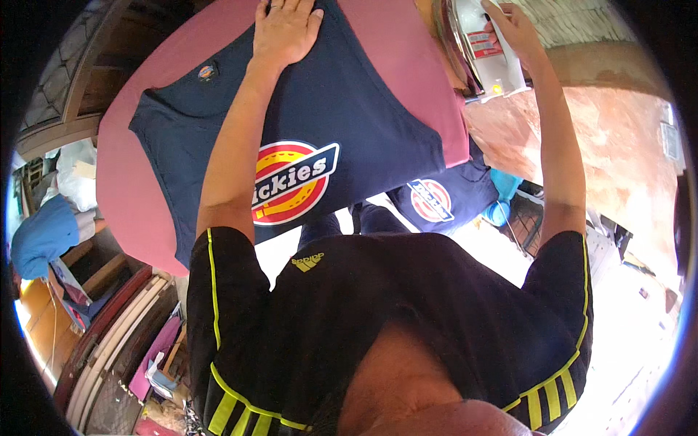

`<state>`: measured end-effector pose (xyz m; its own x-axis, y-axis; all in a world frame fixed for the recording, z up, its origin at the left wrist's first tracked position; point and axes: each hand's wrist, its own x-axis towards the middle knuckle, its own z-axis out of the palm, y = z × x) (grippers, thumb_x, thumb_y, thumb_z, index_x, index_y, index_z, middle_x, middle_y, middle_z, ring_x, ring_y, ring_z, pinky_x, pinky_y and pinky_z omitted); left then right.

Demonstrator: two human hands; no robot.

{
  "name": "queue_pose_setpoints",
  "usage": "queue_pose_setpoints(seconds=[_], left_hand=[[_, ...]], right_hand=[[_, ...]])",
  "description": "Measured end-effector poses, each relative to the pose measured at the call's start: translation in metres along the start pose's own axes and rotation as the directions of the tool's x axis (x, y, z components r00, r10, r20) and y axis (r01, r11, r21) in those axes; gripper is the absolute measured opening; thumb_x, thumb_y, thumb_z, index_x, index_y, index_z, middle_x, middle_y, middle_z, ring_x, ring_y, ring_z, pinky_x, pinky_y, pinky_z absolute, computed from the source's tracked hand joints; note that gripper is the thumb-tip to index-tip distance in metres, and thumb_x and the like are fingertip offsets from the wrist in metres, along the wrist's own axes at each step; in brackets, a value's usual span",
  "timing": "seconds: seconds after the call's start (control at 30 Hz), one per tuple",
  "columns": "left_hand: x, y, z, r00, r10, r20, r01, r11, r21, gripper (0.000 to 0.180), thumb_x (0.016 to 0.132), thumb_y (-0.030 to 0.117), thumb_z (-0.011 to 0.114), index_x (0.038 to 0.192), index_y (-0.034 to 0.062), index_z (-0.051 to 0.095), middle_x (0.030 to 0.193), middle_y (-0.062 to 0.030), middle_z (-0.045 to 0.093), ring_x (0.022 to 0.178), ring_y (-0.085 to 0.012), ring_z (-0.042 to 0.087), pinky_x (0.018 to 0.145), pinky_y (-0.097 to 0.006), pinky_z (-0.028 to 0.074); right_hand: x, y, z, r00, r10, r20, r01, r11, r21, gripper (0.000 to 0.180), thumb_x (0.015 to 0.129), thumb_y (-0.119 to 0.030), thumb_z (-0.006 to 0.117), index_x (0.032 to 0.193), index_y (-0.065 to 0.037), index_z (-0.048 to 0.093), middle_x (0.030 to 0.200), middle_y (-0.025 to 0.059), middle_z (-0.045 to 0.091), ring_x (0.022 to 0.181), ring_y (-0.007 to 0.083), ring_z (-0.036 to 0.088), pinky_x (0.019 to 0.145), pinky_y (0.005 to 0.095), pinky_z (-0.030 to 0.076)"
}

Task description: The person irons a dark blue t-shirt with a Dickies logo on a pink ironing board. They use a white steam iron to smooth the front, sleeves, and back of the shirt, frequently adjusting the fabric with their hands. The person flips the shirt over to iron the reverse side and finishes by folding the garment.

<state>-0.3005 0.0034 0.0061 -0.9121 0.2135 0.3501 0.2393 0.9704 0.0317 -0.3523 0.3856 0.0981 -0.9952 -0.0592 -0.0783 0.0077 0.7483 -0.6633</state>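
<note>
The left hand (286,36) lies flat on the shirt (356,98), thumb apart — light, even pressure should avoid creases — while the right hand (519,33) curls around the iron (500,71), right of the shirt.

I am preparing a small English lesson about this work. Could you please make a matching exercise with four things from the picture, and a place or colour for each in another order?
Column one
1. Left hand
2. Iron
3. Large cloth
4. Spread garment

Column two
A. white and silver, touched by the right hand
B. pink, beneath the spread garment
C. palm down on dark blue fabric
D. dark blue, with a round print

Right pairs: 1-C, 2-A, 3-B, 4-D
</note>
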Motion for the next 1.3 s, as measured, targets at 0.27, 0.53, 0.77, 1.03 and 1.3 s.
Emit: queue_pose_setpoints(seconds=[0.27, 0.53, 0.77, 1.03, 1.3], left_hand=[[0.006, 0.003, 0.010, 1.000, -0.004, 0.018, 0.005, 0.999, -0.046, 0.055, 0.101, 0.034, 0.043, 0.149, 0.0079, 0.041, 0.159, -0.0089, 0.035, 0.147, -0.0293, 0.029, 0.119, -0.052, 0.021], [0.004, -0.011, 0.019, 0.996, -0.011, -0.094, -0.002, 0.991, -0.130, 0.058, 0.097, 0.038, 0.051, 0.146, 0.0066, 0.045, 0.155, -0.0116, 0.039, 0.144, -0.0317, 0.032, 0.116, -0.053, 0.024], [0.018, -0.023, -0.005, 0.963, 0.033, -0.267, -0.112, 0.952, -0.286, 0.042, 0.087, 0.043, 0.067, 0.108, 0.0060, 0.065, 0.113, -0.0152, 0.063, 0.108, -0.0372, 0.056, 0.089, -0.051, 0.045], [0.059, -0.047, 0.005, 0.989, 0.149, -0.023, -0.129, 0.758, -0.639, 0.025, 0.091, 0.037, 0.064, 0.091, 0.0128, 0.068, 0.092, -0.0122, 0.071, 0.092, -0.0360, 0.066, 0.080, -0.050, 0.049], [0.029, -0.063, -0.003, 0.997, 0.022, -0.075, -0.054, 0.884, -0.463, 0.022, 0.090, 0.024, 0.065, 0.104, 0.0070, 0.065, 0.098, -0.0196, 0.069, 0.096, -0.0399, 0.065, 0.082, -0.050, 0.050]], right_hand=[[-0.041, -0.031, -0.014, 0.998, -0.068, -0.001, 0.068, 0.997, -0.046, 0.041, 0.098, -0.040, 0.061, 0.095, 0.001, 0.065, 0.072, 0.0072, 0.060, 0.065, 0.0147, 0.057, 0.058, 0.0336, 0.047], [-0.178, -0.079, 0.029, 0.937, -0.350, 0.006, 0.347, 0.926, -0.150, 0.039, 0.100, -0.034, 0.060, 0.123, -0.004, 0.064, 0.075, 0.0175, 0.067, 0.063, 0.0183, 0.061, 0.061, 0.0352, 0.051], [-0.217, -0.107, 0.095, 0.974, -0.216, -0.064, 0.219, 0.975, 0.042, 0.039, 0.094, -0.035, 0.067, 0.098, 0.004, 0.063, 0.082, 0.0284, 0.066, 0.077, 0.0449, 0.067, 0.069, 0.0496, 0.052], [-0.130, -0.122, 0.131, 0.925, -0.323, -0.200, 0.296, 0.943, -0.153, 0.046, 0.096, -0.041, 0.062, 0.100, 0.005, 0.063, 0.086, 0.0304, 0.067, 0.080, 0.0448, 0.069, 0.071, 0.0489, 0.054], [-0.084, -0.160, 0.132, 0.975, -0.193, -0.110, 0.191, 0.981, -0.025, 0.042, 0.098, -0.034, 0.057, 0.107, 0.007, 0.063, 0.090, 0.0305, 0.067, 0.085, 0.0452, 0.067, 0.073, 0.0497, 0.052]])
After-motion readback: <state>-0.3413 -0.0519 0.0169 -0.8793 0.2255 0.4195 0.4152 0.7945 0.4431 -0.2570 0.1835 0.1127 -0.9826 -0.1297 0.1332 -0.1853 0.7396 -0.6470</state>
